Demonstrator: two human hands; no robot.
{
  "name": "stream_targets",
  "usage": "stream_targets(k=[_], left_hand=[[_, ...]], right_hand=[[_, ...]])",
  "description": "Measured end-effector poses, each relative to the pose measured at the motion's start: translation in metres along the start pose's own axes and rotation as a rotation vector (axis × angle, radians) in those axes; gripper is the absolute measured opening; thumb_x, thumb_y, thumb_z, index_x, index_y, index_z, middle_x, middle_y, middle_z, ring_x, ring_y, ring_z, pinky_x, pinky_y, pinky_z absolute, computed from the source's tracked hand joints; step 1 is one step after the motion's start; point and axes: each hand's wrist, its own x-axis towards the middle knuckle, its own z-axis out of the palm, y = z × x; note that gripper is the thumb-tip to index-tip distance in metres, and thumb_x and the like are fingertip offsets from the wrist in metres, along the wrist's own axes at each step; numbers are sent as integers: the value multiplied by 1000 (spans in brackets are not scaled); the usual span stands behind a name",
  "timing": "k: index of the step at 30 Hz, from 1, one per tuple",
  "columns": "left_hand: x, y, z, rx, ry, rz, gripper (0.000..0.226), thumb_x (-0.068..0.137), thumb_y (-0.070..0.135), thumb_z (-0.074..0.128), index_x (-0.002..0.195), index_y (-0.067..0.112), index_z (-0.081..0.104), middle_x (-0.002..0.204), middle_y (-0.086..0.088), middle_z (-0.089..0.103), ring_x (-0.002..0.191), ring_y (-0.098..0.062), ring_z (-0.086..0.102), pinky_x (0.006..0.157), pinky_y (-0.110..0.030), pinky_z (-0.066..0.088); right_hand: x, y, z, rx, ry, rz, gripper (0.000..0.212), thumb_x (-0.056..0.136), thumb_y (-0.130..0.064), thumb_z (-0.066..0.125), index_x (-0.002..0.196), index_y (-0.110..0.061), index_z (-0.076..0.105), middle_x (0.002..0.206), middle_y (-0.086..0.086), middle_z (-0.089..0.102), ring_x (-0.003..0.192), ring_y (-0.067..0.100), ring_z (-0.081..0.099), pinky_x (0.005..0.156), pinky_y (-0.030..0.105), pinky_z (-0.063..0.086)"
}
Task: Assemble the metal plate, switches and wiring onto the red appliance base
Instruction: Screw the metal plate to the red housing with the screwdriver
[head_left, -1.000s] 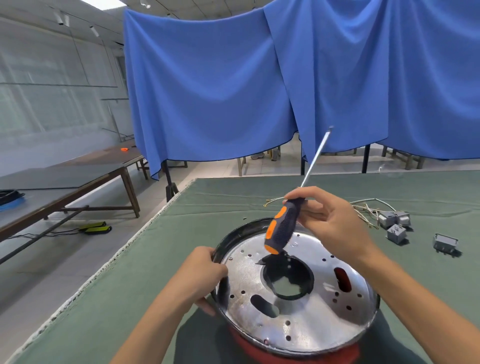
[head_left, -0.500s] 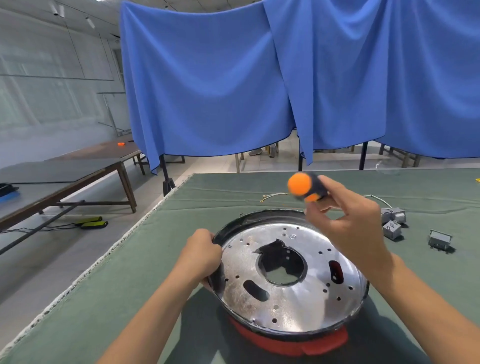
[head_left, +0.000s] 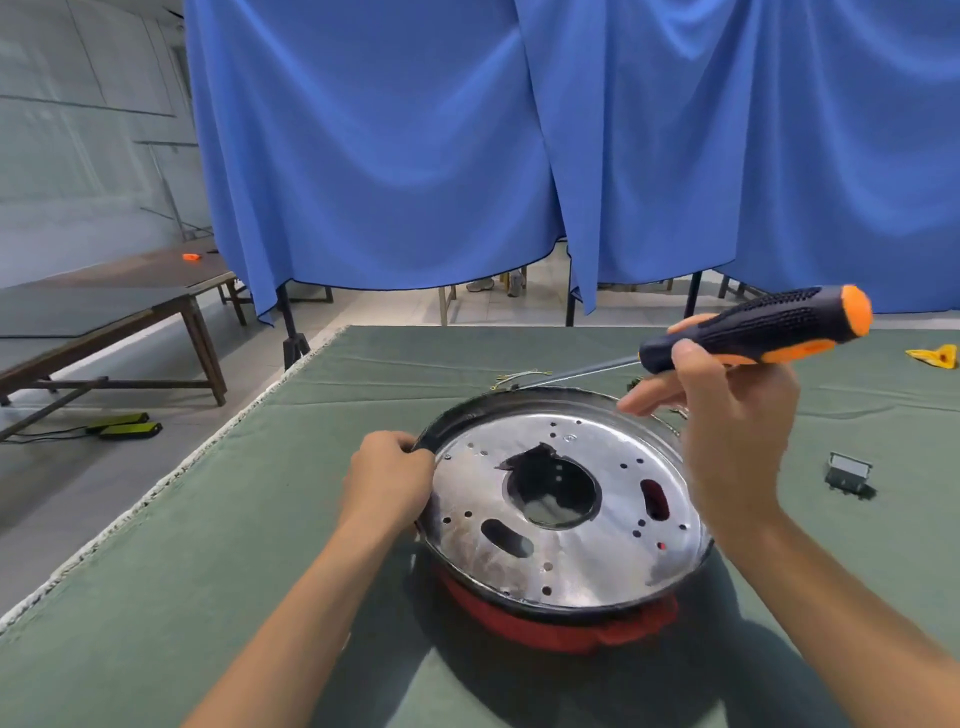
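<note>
A round shiny metal plate (head_left: 582, 566) with a central hole and several small holes lies tilted on the red appliance base (head_left: 545, 626) on the green table cloth. My left hand (head_left: 387, 483) grips the black rim at the plate's left edge. My right hand (head_left: 727, 421) holds a black and orange screwdriver (head_left: 769, 330) above the plate's far right side, with the handle to the right and the thin shaft pointing left. A grey switch (head_left: 848, 472) lies on the cloth to the right. Thin wires (head_left: 519, 376) lie behind the plate.
A yellow object (head_left: 935, 356) lies at the far right of the green cloth (head_left: 182, 597). The table's left edge (head_left: 156, 493) runs diagonally, with floor and a wooden bench (head_left: 104, 322) beyond. Blue curtains (head_left: 467, 156) hang behind the table.
My right hand has turned the screwdriver over: its shaft pointed up a second ago and now lies near level, tip to the left. The left hand stays on the rim.
</note>
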Motion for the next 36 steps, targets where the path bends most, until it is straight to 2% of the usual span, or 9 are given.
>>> stream_targets(k=[3,9,15,19,23,25,30,33,36], left_hand=[[-2,-1,3,-101,-7,-9,36,75,-4,45,45,15,36,28,6,33,33,-11,31,36,-21,25],[-12,-6,7,-246,0,-23,23,76,-4,50,58,9,57,48,4,46,55,-19,37,55,-30,32],[-17,-1,-1,-272,-144,-89,28,79,-9,49,58,10,45,34,12,38,31,-3,36,32,-13,28],[-24,1,-4,-176,-172,-96,20,79,-4,50,65,10,52,53,3,49,50,-14,44,43,-19,36],[-27,4,-18,79,-265,-166,16,85,15,53,77,5,62,58,-4,50,53,-18,53,39,-25,47],[-30,9,-19,64,-302,-186,16,87,13,51,81,3,63,63,-6,52,55,-17,54,40,-31,53],[-25,21,-7,-62,-319,-245,25,89,6,44,67,11,52,62,-5,48,56,-17,49,56,-39,57],[-8,24,-3,-29,-386,-230,22,89,3,40,77,6,58,75,-12,55,67,-24,54,58,-44,59],[14,30,3,15,-435,-166,27,88,-2,36,89,2,63,75,-12,61,62,-21,59,48,-37,58]], right_hand=[[1,4,5,55,11,44,17,81,-24,52,69,-28,63,46,0,59,40,22,60,45,22,47],[8,23,15,64,83,230,22,85,-28,50,69,-16,57,43,3,58,36,18,53,41,19,43],[14,29,13,20,124,251,29,85,-34,53,66,-13,55,40,2,54,30,16,47,40,20,40],[16,24,12,-20,142,187,32,87,-34,56,63,-12,57,40,0,53,30,16,44,41,20,40],[16,23,11,-11,127,130,28,89,-29,55,68,-11,56,52,-3,61,34,14,49,40,19,39],[16,24,11,-9,130,132,28,89,-29,54,72,-6,56,52,-2,61,35,13,50,40,19,39],[13,24,12,-17,138,172,35,88,-32,53,80,2,57,49,-2,59,35,13,50,40,18,40],[15,19,11,-6,167,172,31,88,-34,53,73,-8,57,45,0,56,36,13,50,41,18,41],[22,11,9,13,194,154,29,88,-35,54,69,-13,58,42,2,55,36,14,49,42,19,42]])
